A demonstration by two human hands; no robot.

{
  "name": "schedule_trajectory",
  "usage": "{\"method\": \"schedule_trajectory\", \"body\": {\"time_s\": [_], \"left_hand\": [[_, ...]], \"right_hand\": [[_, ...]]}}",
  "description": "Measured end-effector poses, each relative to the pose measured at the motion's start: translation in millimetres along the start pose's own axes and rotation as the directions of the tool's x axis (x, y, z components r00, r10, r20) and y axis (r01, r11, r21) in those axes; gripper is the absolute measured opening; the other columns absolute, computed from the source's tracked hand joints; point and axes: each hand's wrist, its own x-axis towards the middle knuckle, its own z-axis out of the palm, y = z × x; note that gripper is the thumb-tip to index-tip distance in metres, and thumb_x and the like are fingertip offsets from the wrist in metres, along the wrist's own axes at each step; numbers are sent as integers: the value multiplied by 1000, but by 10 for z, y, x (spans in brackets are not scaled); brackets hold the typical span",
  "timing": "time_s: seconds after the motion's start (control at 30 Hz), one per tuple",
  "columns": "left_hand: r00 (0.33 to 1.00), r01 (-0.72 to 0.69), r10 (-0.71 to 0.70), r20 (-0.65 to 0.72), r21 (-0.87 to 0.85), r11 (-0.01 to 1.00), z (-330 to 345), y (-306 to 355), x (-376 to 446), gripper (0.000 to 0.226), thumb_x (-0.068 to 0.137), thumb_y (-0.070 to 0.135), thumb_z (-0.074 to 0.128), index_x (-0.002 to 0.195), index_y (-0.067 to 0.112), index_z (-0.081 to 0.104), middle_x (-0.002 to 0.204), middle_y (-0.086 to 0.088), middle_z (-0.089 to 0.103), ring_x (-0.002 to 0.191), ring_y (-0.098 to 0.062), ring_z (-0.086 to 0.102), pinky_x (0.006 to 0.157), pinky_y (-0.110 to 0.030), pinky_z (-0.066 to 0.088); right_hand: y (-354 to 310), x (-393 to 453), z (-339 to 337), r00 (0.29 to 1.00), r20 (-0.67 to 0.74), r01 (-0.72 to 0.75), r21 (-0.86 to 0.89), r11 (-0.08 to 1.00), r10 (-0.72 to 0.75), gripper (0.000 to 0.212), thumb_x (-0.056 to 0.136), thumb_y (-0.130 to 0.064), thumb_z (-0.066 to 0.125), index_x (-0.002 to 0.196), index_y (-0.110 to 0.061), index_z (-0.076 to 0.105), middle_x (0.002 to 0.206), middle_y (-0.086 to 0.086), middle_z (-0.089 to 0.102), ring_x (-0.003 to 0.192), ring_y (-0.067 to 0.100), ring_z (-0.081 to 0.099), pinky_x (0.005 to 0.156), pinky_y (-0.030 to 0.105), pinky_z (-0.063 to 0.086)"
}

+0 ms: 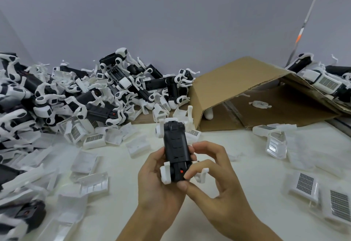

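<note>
A white table (237, 174) carries a heap of black-and-white units (76, 96) at far left and a tipped cardboard box (237, 81) at far right. Near centre, the left hand (157, 182) curls around a black unit (175, 145) held above the table. The right hand (214, 174) pinches its near end beside a red button (181, 171).

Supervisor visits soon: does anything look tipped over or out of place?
The cardboard box lies tipped on its side at the right, a white part loose inside. White covers are strewn over the table. The black body gripped by left hand and right hand looks intact.
</note>
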Motion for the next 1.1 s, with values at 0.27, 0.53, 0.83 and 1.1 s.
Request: {"method": "schedule_trajectory", "body": {"time_s": [0.27,0.53,0.83,1.1], "left_hand": [[999,-26,24,31,37,999,-3,-7,-4,45,89,31,50,100,-3,76,93,-18,65,78,-24,65,66,-29,60],[998,-28,28,54,2,1000,-18,-4,4,45,92,30,49,103,-6,73,96,-20,63,78,-26,64,66,-32,59],[999,-22,22,46,-2,1000,-58,-22,34,45,94,31,47,98,-3,77,91,-19,65,74,-24,64,62,-30,59],[948,-305,315,40,397,866,-10,-84,57,52,68,28,83,117,25,66,101,-8,74,84,-21,72,66,-28,56]], "right_hand": [[-21,5,13,999,-42,-11,-84,996,8,33,73,-37,81,102,-49,73,146,-24,38,136,12,41,95,8,41],[-15,-2,19,999,-44,4,-70,998,-7,25,75,-29,81,94,-42,72,134,-24,45,134,6,44,96,4,37],[-23,-11,11,997,-40,-65,-108,992,61,26,72,-36,87,93,-48,76,142,-28,37,135,5,38,95,14,41],[1,145,-181,942,95,-330,444,833,323,48,76,-19,51,116,-36,73,128,-9,69,125,11,60,101,31,48]]}}
